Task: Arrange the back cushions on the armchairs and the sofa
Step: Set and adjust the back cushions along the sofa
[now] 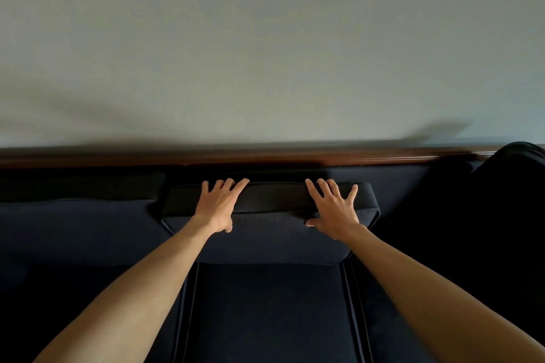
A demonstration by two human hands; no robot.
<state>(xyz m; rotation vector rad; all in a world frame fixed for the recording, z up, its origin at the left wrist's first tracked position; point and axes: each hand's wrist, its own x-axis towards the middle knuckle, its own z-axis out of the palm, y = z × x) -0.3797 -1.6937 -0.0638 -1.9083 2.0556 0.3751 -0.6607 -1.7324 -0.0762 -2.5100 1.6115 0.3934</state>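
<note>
Left hand (217, 204) and right hand (333, 207) pressing cushion (269, 215) top edge — fingers spread, straight, gripping nothing — against sofa (88, 230) back, pale wall (265, 38) behind

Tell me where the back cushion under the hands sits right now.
In the head view, the back cushion stands mid-frame against the sofa's back, below the wooden rail. The left hand and right hand rest on its top edge, another cushion to its left.

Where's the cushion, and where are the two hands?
cushion (269, 199): head view, its top edge between the hands.
left hand (216, 205): head view, back of the hand.
right hand (334, 209): head view, back of the hand.
</note>
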